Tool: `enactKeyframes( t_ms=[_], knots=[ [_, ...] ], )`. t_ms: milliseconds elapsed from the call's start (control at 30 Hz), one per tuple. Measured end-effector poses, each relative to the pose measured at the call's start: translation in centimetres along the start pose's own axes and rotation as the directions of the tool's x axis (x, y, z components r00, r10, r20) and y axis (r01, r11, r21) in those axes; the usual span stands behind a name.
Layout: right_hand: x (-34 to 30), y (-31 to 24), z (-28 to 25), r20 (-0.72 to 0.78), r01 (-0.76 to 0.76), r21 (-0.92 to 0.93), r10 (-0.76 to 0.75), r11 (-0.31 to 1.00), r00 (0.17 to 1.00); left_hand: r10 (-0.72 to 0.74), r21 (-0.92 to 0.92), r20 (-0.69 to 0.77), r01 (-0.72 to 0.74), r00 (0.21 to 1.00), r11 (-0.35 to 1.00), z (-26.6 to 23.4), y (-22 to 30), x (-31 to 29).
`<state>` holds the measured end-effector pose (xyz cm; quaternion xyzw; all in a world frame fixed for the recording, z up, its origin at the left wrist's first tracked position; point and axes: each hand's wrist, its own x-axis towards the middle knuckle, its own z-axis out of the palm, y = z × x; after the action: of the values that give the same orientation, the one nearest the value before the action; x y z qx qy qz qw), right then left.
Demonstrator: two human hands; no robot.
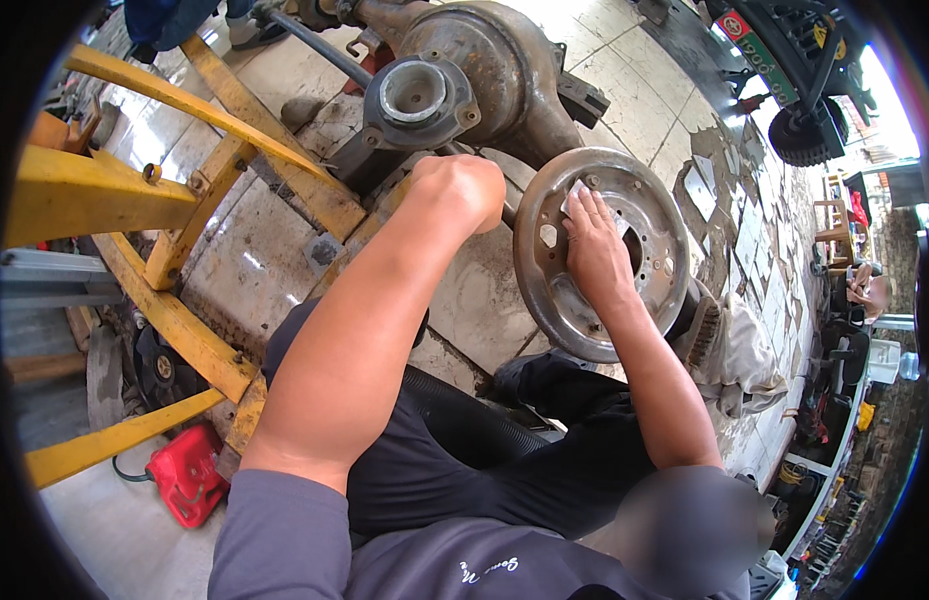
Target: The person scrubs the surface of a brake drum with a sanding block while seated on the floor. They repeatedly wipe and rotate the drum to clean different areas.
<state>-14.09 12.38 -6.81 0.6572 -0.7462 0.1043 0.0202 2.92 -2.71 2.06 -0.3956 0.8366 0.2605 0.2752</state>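
Note:
My left hand (pixel 460 190) is closed in a fist in front of the axle housing. A dark metal bar (pixel 509 213) shows beside the fist, but my fingers are hidden on the far side, so what they grip cannot be made out. My right hand (pixel 597 245) lies with its fingers together on the face of a round, brown-grey metal brake plate (pixel 533 255). Under its fingertips is a small white piece (pixel 578 190), cloth or paper, pressed to the plate. Bolt holes and a large centre opening mark the plate. Behind it sits the greasy axle housing (pixel 495 75) with a flanged hub (pixel 415 92).
A yellow steel frame (pixel 95 205) stands at the left, a red fuel can (pixel 188 475) below it. Near the plate are a brush (pixel 704 335) and a pale cloth (pixel 740 355). Broken tiles (pixel 750 235) litter the right-hand floor. Another person's shoe (pixel 257 35) shows at the top left.

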Motion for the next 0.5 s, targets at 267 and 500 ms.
enactKeyframes(
  t_ms=[267,500],
  knots=[
    [-0.2,-0.1,0.2,0.017,0.049,0.026,-0.05,0.998,0.999,0.003,0.004,0.011,-0.003,1.0,1.0,0.1,-0.2,0.1],
    [0.0,0.2,0.3,0.019,0.006,0.044,-0.007,0.999,1.0,0.005,0.016,0.017,-0.005,1.0,1.0,-0.2,0.1,0.0]
  ],
)
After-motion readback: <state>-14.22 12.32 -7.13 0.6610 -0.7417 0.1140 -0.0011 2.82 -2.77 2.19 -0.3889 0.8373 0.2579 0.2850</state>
